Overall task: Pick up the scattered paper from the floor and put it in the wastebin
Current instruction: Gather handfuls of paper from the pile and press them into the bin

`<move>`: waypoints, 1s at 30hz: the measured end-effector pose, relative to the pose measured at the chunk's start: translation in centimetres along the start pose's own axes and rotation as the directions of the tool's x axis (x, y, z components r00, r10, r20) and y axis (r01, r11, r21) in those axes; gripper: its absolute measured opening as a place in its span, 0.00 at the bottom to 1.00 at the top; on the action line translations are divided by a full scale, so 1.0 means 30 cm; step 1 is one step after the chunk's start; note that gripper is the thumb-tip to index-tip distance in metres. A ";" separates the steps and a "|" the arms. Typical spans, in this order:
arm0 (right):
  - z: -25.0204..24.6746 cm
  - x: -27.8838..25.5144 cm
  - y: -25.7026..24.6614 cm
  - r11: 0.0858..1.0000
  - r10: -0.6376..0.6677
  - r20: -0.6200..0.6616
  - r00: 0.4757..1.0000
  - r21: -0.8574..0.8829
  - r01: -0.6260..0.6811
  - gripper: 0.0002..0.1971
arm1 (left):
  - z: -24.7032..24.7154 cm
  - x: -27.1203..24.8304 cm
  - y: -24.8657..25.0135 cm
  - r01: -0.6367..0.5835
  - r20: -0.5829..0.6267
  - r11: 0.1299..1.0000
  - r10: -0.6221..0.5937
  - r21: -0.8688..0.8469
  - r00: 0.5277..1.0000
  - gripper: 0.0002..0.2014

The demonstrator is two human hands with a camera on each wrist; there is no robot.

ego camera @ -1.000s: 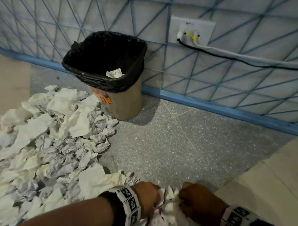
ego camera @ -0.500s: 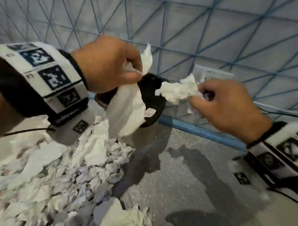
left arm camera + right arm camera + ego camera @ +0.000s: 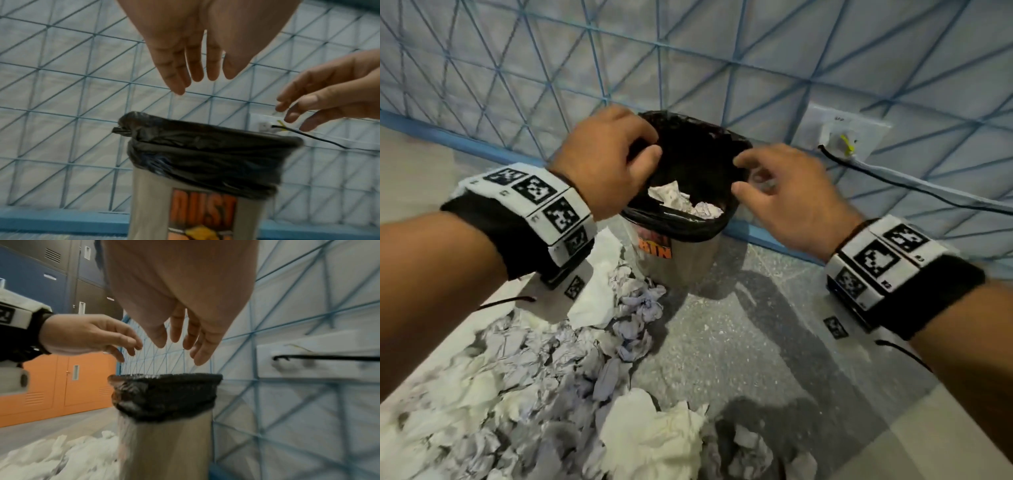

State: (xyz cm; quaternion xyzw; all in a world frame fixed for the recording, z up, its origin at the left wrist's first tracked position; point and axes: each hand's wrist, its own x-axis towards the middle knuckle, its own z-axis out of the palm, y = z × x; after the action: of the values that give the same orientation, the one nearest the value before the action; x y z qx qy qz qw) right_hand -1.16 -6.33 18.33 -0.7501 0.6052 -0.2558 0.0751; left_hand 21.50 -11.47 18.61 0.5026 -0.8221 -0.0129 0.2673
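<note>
The grey wastebin (image 3: 681, 260) (image 3: 152, 203) (image 3: 164, 443) with a black liner (image 3: 688, 226) stands against the wall. Crumpled white paper (image 3: 681, 204) lies inside it. My left hand (image 3: 616, 161) (image 3: 195, 65) hovers over the bin's left rim, fingers loose and empty. My right hand (image 3: 774, 185) (image 3: 180, 337) hovers over the right rim, fingers spread and empty. A big heap of scattered crumpled paper (image 3: 534, 377) (image 3: 61, 456) covers the floor left of and in front of the bin.
A white wall socket (image 3: 842, 137) with a black cable (image 3: 911, 185) sits right of the bin. A blue skirting strip (image 3: 774, 240) runs along the wall. Bare grey floor (image 3: 739, 342) lies right of the paper heap. Orange and blue lockers (image 3: 61, 378) stand to the left.
A second ago both hands gathered paper low on the floor, then carried it up to the bin. Now the paper lies in the bin and both hands are empty.
</note>
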 end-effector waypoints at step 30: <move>0.370 -0.923 0.128 0.874 0.368 0.722 0.586 -0.053 -0.483 0.12 | 0.470 -0.698 0.377 -0.077 0.954 0.996 -0.020 0.045 0.298 0.17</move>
State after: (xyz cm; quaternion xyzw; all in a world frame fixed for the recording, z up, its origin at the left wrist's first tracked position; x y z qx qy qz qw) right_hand -3.00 16.71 -0.90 -0.6137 0.6686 0.0360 0.4183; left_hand 13.21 8.09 0.86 0.3930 -0.8291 -0.2698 -0.2922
